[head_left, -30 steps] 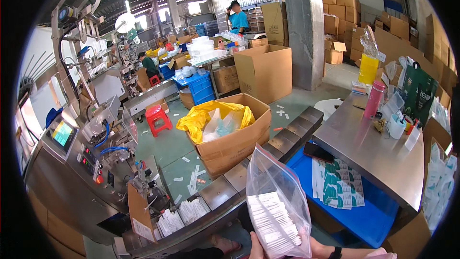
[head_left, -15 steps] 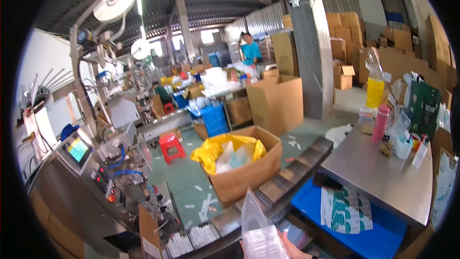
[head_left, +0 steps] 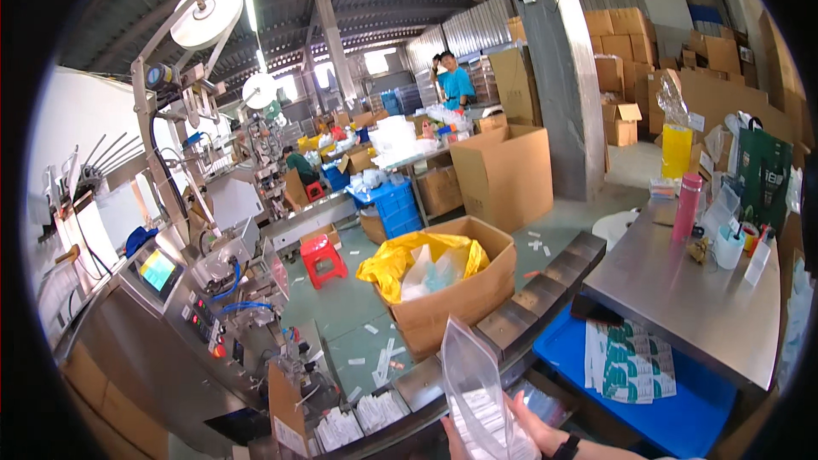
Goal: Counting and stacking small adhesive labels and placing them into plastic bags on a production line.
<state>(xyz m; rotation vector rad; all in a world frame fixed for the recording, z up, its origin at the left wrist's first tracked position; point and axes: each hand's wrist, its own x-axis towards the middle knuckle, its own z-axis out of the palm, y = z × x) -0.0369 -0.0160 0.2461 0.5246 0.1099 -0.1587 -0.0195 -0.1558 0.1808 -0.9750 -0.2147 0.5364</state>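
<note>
Between my two hands, at the lower edge of the head view, is a clear plastic bag [head_left: 469,359] with a stack of small white packets [head_left: 487,420] in its lower part. The empty upper part of the bag stands up and narrows to a point. My left hand [head_left: 454,440] is mostly cut off by the frame edge, its fingers against the bag's left side. On the other side my right hand [head_left: 534,432], with a black band on the wrist, curves round the bag. Just left of it, more white packets [head_left: 379,411] lie in compartments of the metal conveyor [head_left: 419,385].
A carton [head_left: 456,305] lined with a yellow bag stands beyond the conveyor. To the right are a steel table [head_left: 682,290] and a blue tray [head_left: 694,416] with printed sheets. A machine with a screen [head_left: 158,271] stands left, near a red stool [head_left: 322,260]. Workers [head_left: 456,85] are farther back.
The bag and both hands have come up farther into view, so more of the packets and my right wrist show. The whole scene has shifted slightly to the right.
</note>
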